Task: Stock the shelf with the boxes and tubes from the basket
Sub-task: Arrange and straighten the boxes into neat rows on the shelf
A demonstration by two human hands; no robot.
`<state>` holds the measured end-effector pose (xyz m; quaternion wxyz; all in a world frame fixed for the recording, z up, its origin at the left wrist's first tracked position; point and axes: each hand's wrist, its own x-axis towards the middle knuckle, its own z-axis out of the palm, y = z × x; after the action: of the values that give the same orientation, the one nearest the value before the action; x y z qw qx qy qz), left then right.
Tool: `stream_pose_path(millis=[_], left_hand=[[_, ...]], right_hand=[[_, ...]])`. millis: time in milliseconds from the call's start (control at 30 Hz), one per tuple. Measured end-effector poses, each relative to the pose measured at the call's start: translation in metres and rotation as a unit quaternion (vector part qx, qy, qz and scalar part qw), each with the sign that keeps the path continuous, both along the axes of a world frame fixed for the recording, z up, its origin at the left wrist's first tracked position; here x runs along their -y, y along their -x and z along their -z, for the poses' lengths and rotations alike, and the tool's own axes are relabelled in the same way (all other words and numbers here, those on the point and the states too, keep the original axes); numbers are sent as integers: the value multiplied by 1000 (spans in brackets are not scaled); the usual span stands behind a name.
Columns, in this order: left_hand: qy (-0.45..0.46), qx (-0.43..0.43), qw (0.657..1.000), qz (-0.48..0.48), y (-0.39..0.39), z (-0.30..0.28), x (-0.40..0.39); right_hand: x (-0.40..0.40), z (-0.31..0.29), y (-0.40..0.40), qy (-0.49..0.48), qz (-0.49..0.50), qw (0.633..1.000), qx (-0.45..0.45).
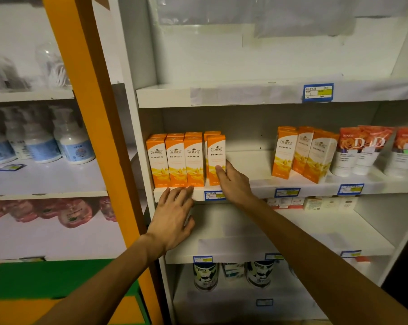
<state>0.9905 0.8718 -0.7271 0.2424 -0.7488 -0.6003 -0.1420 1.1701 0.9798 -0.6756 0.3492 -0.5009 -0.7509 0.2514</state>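
Note:
A row of orange and white boxes (174, 160) stands upright at the left end of the middle shelf (252, 187). My right hand (233, 184) grips the rightmost box (215, 153) of that row, thumb on its front, fingers round its right side. My left hand (174, 214) lies flat with straight fingers, the fingertips touching the shelf's front lip just below the boxes. Three more orange boxes (301, 153) lean together further right. Orange and white tubes (362, 151) stand on their caps at the right end. The basket is out of view.
A bare gap on the middle shelf separates the two box groups. Small white boxes (315, 202) sit on the shelf below, and dark cans (205, 275) lower down. An orange post (85, 113) divides off the left unit holding bottles (74, 141). Blue price tags (317, 92) line the shelf edges.

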Motion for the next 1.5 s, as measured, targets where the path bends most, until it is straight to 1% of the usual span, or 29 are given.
stream_pose_path(millis=[267,433,567,667,833,867,933,1033,1100,1133,1167,1200,1267,1333,1500], left_hand=[[12,1,1000,11,3,-2,2],[31,11,999,26,6,0,3],[58,22,998,28,9,-2,6],[52,33,998,30,6,-5,7],[64,38,997,35,8,-8,8],[66,39,996,36,8,-9,8],[67,40,996,41,9,-9,8],[76,34,996,39,9,-10,8],[80,27,996,38,11,-12,8],[81,22,996,38,12,-13,8],[81,17,996,38,13,-13,7],[78,12,996,39,14,-14,7],[70,5,997,43,16,-14,6],[63,1,997,46,17,-13,5],[53,-6,998,45,18,-10,4]], right_hand=[[1,2,19,-10,39,999,30],[3,2,21,-15,55,998,10],[3,-2,22,8,52,999,6],[6,-5,23,10,51,998,17],[5,-8,16,34,13,999,-2],[6,-11,14,37,7,999,-16],[6,-18,12,28,11,997,-71],[3,-37,11,21,-9,979,-200],[-3,-48,10,61,-50,962,-262],[-6,-51,10,88,-77,955,-274],[-7,-53,11,107,-98,953,-266],[-9,-52,12,112,-102,959,-238],[-11,-47,15,92,-87,976,-180],[-13,-41,17,75,-75,981,-164],[-17,-39,17,74,-90,983,-145]])
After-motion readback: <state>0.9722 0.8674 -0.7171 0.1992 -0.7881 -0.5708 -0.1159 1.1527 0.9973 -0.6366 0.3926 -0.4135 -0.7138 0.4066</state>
